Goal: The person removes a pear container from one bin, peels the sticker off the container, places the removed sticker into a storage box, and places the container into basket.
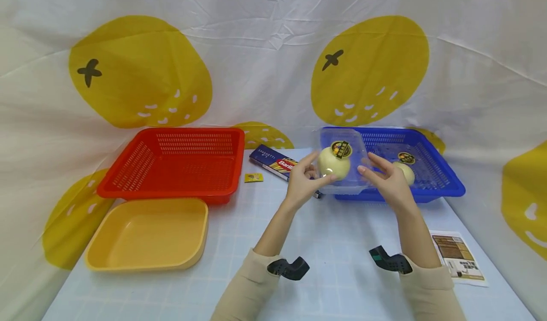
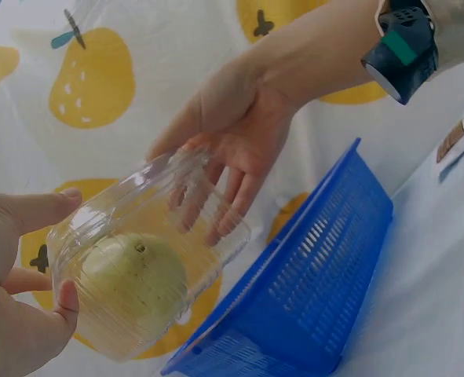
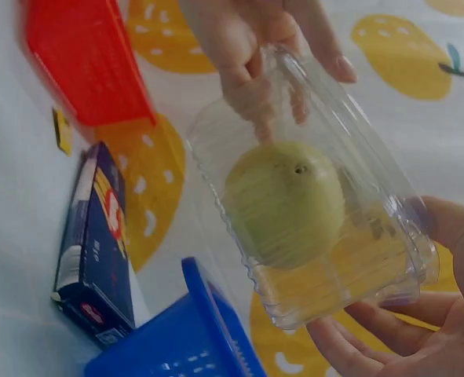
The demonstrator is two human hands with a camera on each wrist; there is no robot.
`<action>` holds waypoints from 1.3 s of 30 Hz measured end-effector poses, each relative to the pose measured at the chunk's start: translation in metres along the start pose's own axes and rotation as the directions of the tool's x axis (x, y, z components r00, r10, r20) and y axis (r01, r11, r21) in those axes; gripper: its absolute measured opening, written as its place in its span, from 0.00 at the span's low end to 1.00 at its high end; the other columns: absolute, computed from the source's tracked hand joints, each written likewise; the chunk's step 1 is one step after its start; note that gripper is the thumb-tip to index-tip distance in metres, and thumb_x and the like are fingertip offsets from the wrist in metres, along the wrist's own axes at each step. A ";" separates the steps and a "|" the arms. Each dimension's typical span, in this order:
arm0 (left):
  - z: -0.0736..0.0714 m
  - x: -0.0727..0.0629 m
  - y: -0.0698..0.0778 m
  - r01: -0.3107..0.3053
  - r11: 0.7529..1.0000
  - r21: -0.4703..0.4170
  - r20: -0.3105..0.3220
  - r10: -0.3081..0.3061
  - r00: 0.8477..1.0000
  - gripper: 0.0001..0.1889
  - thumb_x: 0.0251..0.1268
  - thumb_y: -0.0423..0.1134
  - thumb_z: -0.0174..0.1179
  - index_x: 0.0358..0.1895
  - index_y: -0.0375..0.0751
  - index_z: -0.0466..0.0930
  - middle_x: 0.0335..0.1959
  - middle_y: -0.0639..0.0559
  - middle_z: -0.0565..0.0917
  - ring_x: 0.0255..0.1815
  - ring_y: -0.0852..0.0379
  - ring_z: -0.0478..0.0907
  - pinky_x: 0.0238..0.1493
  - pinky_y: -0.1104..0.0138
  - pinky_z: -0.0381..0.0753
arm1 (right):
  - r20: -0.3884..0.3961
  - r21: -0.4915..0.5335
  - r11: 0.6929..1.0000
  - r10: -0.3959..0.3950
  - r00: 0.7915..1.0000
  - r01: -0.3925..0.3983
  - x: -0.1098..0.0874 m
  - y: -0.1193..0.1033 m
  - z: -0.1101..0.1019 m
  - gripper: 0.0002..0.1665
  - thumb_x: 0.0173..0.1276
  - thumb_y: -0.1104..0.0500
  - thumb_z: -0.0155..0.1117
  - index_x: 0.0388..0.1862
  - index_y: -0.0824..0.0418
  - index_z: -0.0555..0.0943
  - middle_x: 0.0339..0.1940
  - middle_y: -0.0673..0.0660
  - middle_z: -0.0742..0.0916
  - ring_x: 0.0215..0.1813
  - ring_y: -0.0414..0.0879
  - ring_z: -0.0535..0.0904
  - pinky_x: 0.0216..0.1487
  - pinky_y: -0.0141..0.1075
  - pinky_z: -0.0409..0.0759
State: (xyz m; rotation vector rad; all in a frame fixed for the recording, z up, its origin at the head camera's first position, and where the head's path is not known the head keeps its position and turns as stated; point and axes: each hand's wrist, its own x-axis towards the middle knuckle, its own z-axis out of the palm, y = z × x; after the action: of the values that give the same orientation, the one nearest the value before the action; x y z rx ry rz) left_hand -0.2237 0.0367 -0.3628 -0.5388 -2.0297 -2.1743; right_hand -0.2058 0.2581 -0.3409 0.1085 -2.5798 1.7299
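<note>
Here, the clear box [image 1: 356, 151] hangs between left grip [image 1: 302, 181] and right grip [image 1: 393, 185], both clamped on it.

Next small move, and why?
I'd probably lower the clear plastic fruit box into the blue basket: left hand and right hand hold it up by the basket's left part, and a similar box sits inside, farther right.

Clear container [image 1: 355, 166] is glossy thin plastic, fruit [image 1: 333, 165] inside smooth. Red basket [image 1: 196, 171] and blue basket [image 2: 326, 259] look like perforated plastic, yellow tub [image 1: 149, 238] smooth plastic. Backdrop [image 1: 256, 64] is creased cloth, spaghetti box [image 1: 273, 161] printed card.
</note>
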 end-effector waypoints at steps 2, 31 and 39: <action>-0.005 -0.005 0.001 0.004 1.000 -0.011 -0.003 -0.004 1.000 0.36 0.46 0.28 0.71 0.64 0.32 0.69 0.26 0.48 0.69 0.21 0.64 0.64 0.22 0.75 0.65 | 0.002 0.015 1.000 -0.013 1.000 0.013 -0.003 0.001 0.007 0.44 0.68 0.47 0.59 0.74 0.63 0.54 0.71 0.66 0.64 0.46 0.26 0.76 0.65 0.44 0.66; -0.066 -0.080 -0.010 0.131 0.991 -0.031 -0.064 -0.133 0.989 0.37 0.43 0.26 0.71 0.64 0.33 0.69 0.49 0.38 0.75 0.37 0.54 0.69 0.32 0.75 0.72 | -0.027 0.055 0.990 -0.126 0.992 0.127 -0.049 0.022 0.085 0.35 0.63 0.60 0.65 0.68 0.67 0.65 0.64 0.66 0.73 0.57 0.60 0.75 0.45 0.27 0.78; -0.078 -0.097 -0.017 0.164 0.980 -0.116 -0.072 -0.173 0.982 0.37 0.43 0.23 0.69 0.63 0.29 0.68 0.42 0.33 0.72 0.39 0.54 0.69 0.33 0.75 0.73 | -0.012 0.141 0.979 -0.147 0.989 0.147 -0.058 0.030 0.099 0.33 0.61 0.66 0.65 0.66 0.70 0.67 0.63 0.68 0.73 0.53 0.47 0.78 0.45 0.28 0.78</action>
State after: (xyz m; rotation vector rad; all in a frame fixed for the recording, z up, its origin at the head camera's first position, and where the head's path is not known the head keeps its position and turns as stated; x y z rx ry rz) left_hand -0.1527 -0.0536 -0.4145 -0.2919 -1.9891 -2.3723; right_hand -0.1493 0.1801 -0.4103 0.2940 -2.3769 1.8550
